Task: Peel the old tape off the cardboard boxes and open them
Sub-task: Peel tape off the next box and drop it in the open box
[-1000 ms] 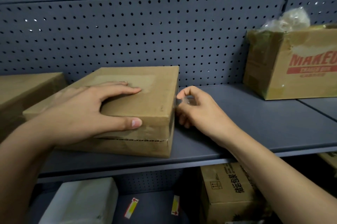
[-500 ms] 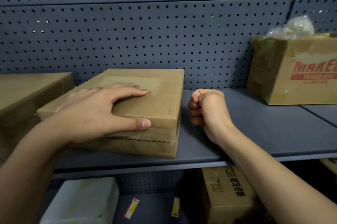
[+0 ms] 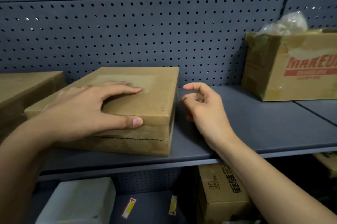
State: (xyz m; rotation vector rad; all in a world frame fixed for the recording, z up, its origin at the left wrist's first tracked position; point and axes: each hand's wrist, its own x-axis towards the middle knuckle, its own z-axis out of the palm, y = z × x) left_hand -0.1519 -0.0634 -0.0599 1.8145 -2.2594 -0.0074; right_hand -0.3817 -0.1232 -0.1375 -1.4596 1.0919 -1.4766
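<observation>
A flat brown cardboard box [image 3: 155, 99] lies on the grey shelf [image 3: 255, 132], with a torn seam along its front side. My left hand [image 3: 87, 110] presses on its lid with straight fingers, the thumb lying against the front face. My right hand [image 3: 204, 107] hovers just off the box's right side, apart from it. Its fingers are loosely curled and the index finger points toward the box. A small glossy wad of clear tape [image 3: 197, 98] shows between the curled fingers.
Another brown box [image 3: 23, 88] sits at the far left. A taped box with red print [image 3: 295, 70], plastic bulging from its top, stands at the right. Perforated grey panels [image 3: 145, 32] back the shelf. Below are a white box [image 3: 78, 202] and a printed carton [image 3: 222, 192].
My right hand pinched clear tape at the box's right side, pulled away into a fist, and now has loosened its fingers beside the box. My left hand stays pressed on the lid.
</observation>
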